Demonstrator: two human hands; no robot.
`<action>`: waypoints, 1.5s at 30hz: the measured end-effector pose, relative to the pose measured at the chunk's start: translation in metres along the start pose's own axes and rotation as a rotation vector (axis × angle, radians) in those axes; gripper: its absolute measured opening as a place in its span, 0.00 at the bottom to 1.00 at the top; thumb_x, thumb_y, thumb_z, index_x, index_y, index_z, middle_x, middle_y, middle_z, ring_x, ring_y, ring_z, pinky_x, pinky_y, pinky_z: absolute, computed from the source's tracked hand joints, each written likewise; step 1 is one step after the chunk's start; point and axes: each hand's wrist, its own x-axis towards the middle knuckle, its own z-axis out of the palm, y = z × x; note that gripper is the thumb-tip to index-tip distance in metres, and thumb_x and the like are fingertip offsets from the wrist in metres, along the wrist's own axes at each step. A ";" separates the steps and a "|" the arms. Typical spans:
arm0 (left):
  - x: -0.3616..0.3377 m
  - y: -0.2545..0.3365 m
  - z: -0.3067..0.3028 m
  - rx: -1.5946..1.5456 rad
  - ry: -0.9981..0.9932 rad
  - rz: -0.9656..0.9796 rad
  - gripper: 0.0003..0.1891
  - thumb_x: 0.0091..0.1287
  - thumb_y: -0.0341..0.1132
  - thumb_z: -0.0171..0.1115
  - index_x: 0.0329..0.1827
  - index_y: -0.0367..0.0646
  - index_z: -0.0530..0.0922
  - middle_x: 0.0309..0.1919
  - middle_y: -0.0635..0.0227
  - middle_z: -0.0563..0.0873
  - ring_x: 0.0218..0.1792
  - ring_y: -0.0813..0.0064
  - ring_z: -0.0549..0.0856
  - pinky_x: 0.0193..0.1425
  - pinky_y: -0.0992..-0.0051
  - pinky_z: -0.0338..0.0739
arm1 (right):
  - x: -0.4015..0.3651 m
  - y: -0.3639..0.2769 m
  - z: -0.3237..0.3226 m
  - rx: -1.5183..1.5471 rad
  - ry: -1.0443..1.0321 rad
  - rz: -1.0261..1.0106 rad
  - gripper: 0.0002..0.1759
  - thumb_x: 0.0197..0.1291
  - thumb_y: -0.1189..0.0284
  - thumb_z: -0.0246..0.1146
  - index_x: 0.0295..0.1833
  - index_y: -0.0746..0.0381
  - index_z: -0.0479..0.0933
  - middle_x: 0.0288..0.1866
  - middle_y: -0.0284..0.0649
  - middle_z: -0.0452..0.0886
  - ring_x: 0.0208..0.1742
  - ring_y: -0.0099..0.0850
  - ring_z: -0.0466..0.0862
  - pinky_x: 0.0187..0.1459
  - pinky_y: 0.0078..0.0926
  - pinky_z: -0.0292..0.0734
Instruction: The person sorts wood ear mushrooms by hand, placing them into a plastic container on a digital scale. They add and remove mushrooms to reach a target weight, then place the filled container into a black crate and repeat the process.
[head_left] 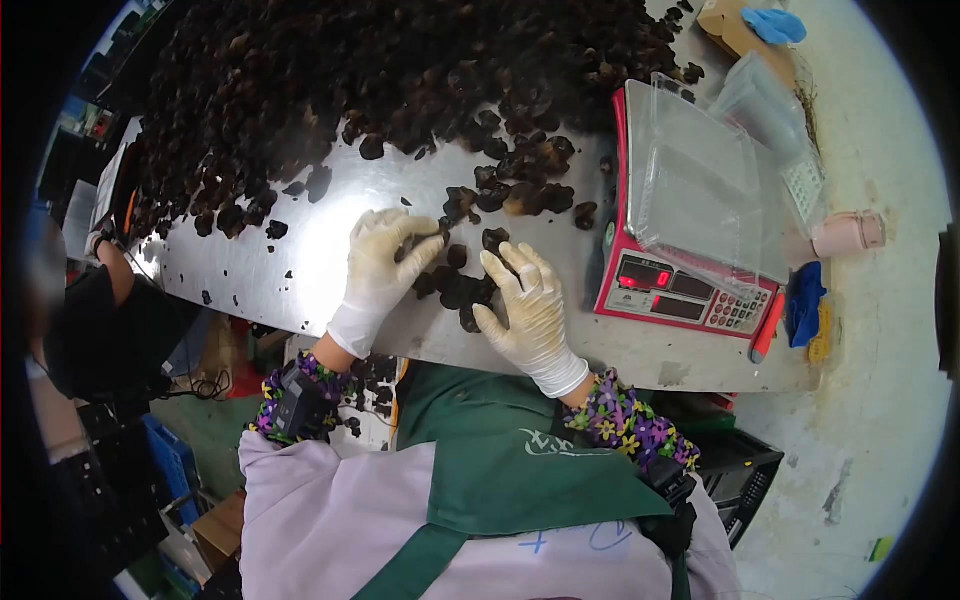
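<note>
Both my hands wear pale thin gloves and are low over the metal table, close to its front edge. My left hand (380, 268) has thumb and fingers drawn together at a small dark piece of wood ear mushroom (446, 228). To its right, my right hand (530, 315) is spread, with thumb and fingers apart. Between the hands lies a small cluster of dark wood ear mushrooms (460, 290). One more piece (495, 238) sits right at my right fingertips. Beyond them a loose row of brown-black pieces (525, 185) leads towards the big heap.
A large heap of wood ear mushrooms (400, 60) covers the back of the table (310, 265). At right stands a red scale (640, 285) with a clear plastic tray (700, 180) on it. A red-handled tool (768, 325) lies beside it. Another person's arm (117, 275) reaches in at left.
</note>
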 end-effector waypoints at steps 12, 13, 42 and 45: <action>0.104 -0.014 0.066 0.153 -0.191 0.084 0.13 0.62 0.32 0.72 0.50 0.46 0.86 0.43 0.63 0.88 0.44 0.63 0.88 0.52 0.67 0.82 | -0.001 0.000 0.000 -0.006 0.003 0.043 0.31 0.58 0.61 0.69 0.68 0.57 0.77 0.69 0.48 0.72 0.72 0.52 0.68 0.71 0.52 0.64; 0.103 -0.020 0.069 0.059 -0.213 0.064 0.14 0.61 0.32 0.73 0.51 0.46 0.86 0.42 0.63 0.87 0.43 0.64 0.88 0.51 0.68 0.82 | -0.001 0.000 0.000 -0.005 0.006 0.043 0.30 0.59 0.61 0.68 0.68 0.57 0.77 0.69 0.48 0.72 0.72 0.52 0.68 0.71 0.52 0.64; 0.041 -0.047 0.015 -0.047 0.002 -0.210 0.14 0.69 0.29 0.63 0.57 0.48 0.85 0.48 0.59 0.90 0.49 0.58 0.89 0.57 0.66 0.82 | -0.001 0.001 0.001 0.040 0.021 0.045 0.24 0.59 0.63 0.69 0.61 0.56 0.81 0.67 0.47 0.74 0.70 0.52 0.70 0.70 0.52 0.66; 0.029 -0.040 -0.001 -0.351 -0.078 -0.308 0.15 0.76 0.24 0.57 0.62 0.41 0.83 0.52 0.69 0.89 0.51 0.75 0.88 0.57 0.75 0.82 | 0.001 0.001 0.000 0.050 0.007 0.038 0.24 0.58 0.63 0.69 0.61 0.56 0.81 0.67 0.46 0.75 0.70 0.52 0.70 0.70 0.52 0.66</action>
